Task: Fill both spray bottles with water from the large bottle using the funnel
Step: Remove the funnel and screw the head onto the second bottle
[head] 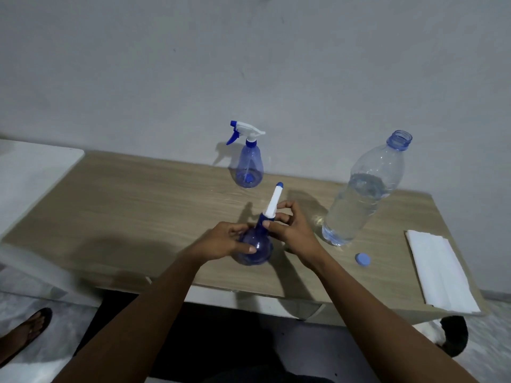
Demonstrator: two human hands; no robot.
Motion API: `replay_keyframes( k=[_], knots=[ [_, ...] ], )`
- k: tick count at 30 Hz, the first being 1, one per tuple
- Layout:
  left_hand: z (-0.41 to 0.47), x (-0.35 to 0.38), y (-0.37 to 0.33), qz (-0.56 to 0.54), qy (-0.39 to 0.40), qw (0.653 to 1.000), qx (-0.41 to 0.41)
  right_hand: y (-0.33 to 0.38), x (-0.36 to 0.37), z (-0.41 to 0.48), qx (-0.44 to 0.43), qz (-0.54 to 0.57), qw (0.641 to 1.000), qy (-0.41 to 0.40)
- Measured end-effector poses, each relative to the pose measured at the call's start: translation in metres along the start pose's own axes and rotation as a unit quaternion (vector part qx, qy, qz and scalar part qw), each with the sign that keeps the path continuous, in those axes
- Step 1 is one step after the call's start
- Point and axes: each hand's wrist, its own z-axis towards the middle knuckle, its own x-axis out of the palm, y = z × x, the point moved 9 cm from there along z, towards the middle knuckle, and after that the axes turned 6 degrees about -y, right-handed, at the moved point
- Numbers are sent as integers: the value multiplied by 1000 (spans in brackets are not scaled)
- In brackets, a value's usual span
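A blue spray bottle (pixel 255 251) stands near the front of the wooden table (pixel 138 205). My left hand (pixel 224 241) grips its round body. My right hand (pixel 293 230) pinches the neck just under the white spray head (pixel 273 201), which points away from me. A second blue spray bottle (pixel 249 167) with its white trigger head on stands at the back by the wall. The large clear water bottle (pixel 362 194), open and partly full, stands to the right. Its blue cap (pixel 362 259) lies on the table in front of it. No funnel is in view.
Folded white paper towels (pixel 439 269) lie at the table's right end. A white surface (pixel 30 172) adjoins the table on the left. The wall runs close behind the bottles. A sandalled foot (pixel 25 333) is on the floor at lower left.
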Motion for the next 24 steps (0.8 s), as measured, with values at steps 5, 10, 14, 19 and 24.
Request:
replay_keyframes(
  k=[5,10,14,19,24],
  knots=[
    [9,-2,4,39,23,999,-27,-8,1,6,37,22,999,-12],
    [6,3,3,-25,84,993,-75,-8,2,11,75,12,997,-17],
    [2,12,4,-35,107,988,-100,-11,5,10,98,1,995,-17],
    [-7,17,6,-42,120,986,-106,-20,7,5,107,-12,994,-21],
    [-12,19,12,-48,115,987,-106,-25,8,1,104,-26,994,-21]
  ],
)
